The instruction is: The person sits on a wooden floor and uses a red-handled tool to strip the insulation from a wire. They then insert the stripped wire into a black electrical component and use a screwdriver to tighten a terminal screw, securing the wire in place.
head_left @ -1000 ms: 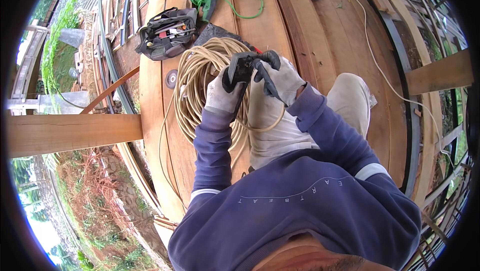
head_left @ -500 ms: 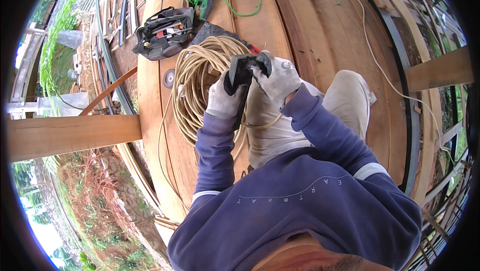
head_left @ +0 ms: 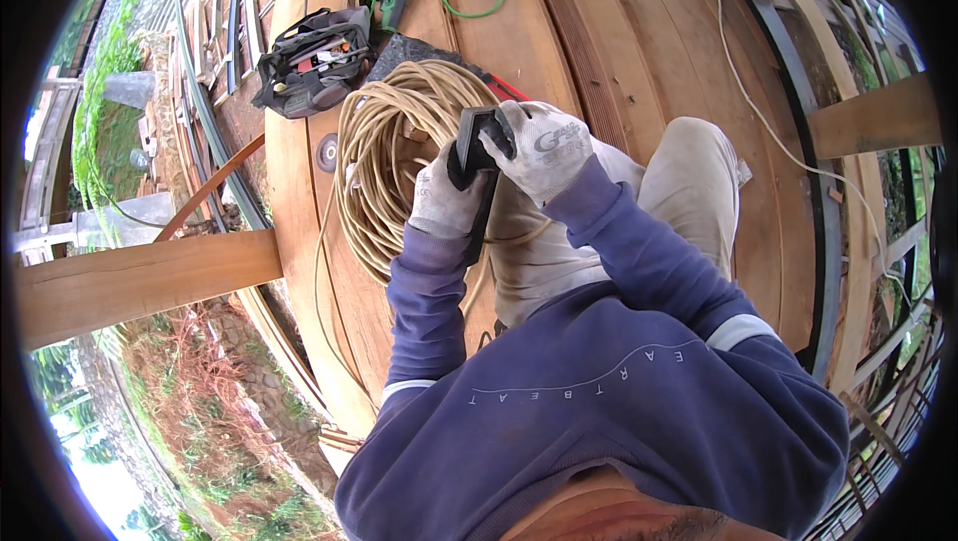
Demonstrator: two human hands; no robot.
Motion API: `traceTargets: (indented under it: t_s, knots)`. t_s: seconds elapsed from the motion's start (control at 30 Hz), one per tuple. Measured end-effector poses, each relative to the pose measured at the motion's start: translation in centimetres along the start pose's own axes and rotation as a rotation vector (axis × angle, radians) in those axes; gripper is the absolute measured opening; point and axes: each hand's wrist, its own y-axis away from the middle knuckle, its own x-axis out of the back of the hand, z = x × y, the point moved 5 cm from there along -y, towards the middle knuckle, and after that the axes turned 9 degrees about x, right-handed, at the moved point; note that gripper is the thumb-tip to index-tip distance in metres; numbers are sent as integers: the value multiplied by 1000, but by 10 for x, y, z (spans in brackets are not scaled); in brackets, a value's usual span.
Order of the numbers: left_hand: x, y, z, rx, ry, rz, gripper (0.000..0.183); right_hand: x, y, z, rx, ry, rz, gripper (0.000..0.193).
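Above my lap, I hold a black angular object (head_left: 477, 126) with both gloved hands. Its kind is unclear; a long straight dark part runs down past my left wrist. My left hand (head_left: 442, 197), in a white glove with dark fingertips, is closed around its left side. On its upper right part my right hand (head_left: 547, 149) is closed, with the fingertips pressed against it and partly hidden. Just left of and beneath my hands lies a large coil of tan cable (head_left: 367, 167) on the planks (head_left: 384, 341).
Beyond the coil are an open black tool bag (head_left: 329, 57) and a green corded power tool (head_left: 393, 4). A grey disc (head_left: 326, 153) lies left of the coil. Wooden beams (head_left: 150, 276) stick out at the platform's sides. A white cable (head_left: 743, 87) runs along the right.
My right hand has shifted slightly left and down, its fingers now further over the black object. My left hand keeps its grip. The view has moved a little.
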Motion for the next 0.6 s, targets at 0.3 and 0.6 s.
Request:
traceTargets:
  t_s: [0.3, 0.6]
  knots:
    - [8, 5, -7, 5, 90, -71, 53, -6, 5, 1, -79, -100, 18, 25]
    - [16, 14, 1, -50, 122, -27, 44, 8, 0, -15, 50, -44, -7, 25]
